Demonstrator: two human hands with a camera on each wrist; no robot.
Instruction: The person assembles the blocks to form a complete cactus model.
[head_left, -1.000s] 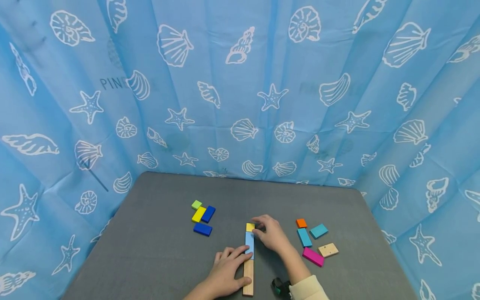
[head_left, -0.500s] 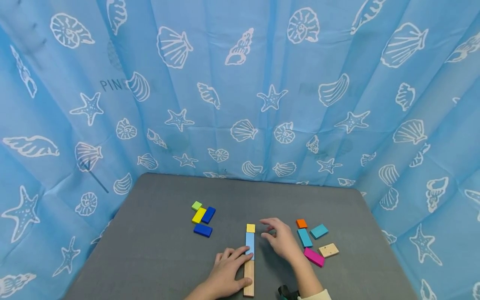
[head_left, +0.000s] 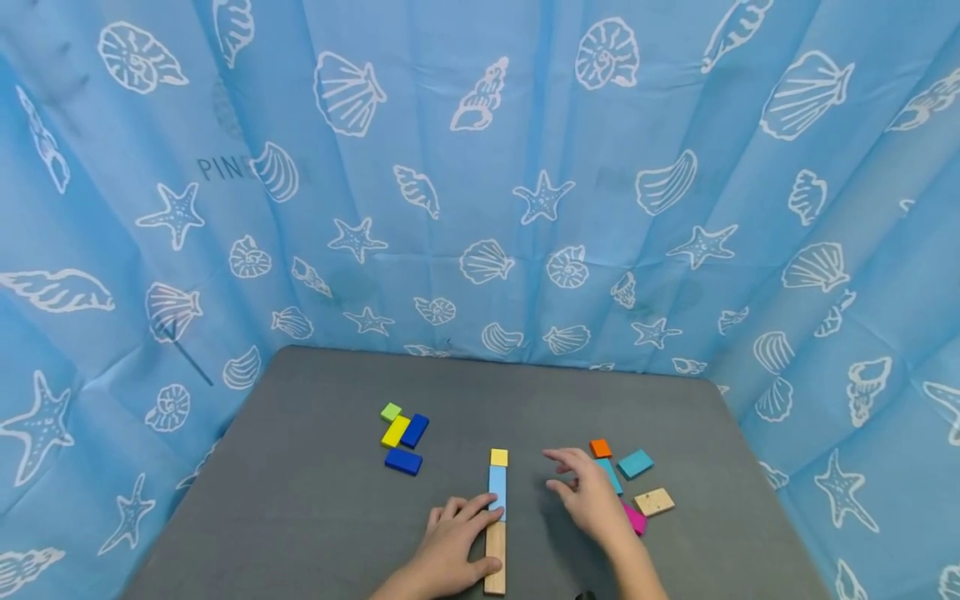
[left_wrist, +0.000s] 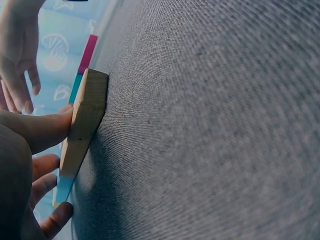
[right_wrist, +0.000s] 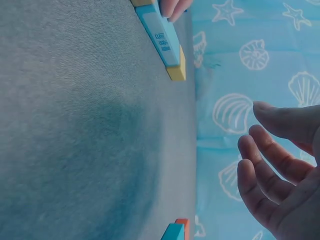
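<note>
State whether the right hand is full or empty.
The right hand is empty: head and right wrist views show nothing between thumb and fingers.

Curtained-off space, of a kind hard to tell: grey cloth-topped table (head_left: 300,517), blue seashell-print curtain (head_left: 480,187) behind and on both sides.

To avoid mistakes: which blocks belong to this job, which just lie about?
Job, seemingly:
plain wooden block
light blue block
small yellow block

Lying about, perhaps spares:
lime block
larger yellow block
two dark blue blocks
orange block
two turquoise blocks
magenta block
speckled block
</note>
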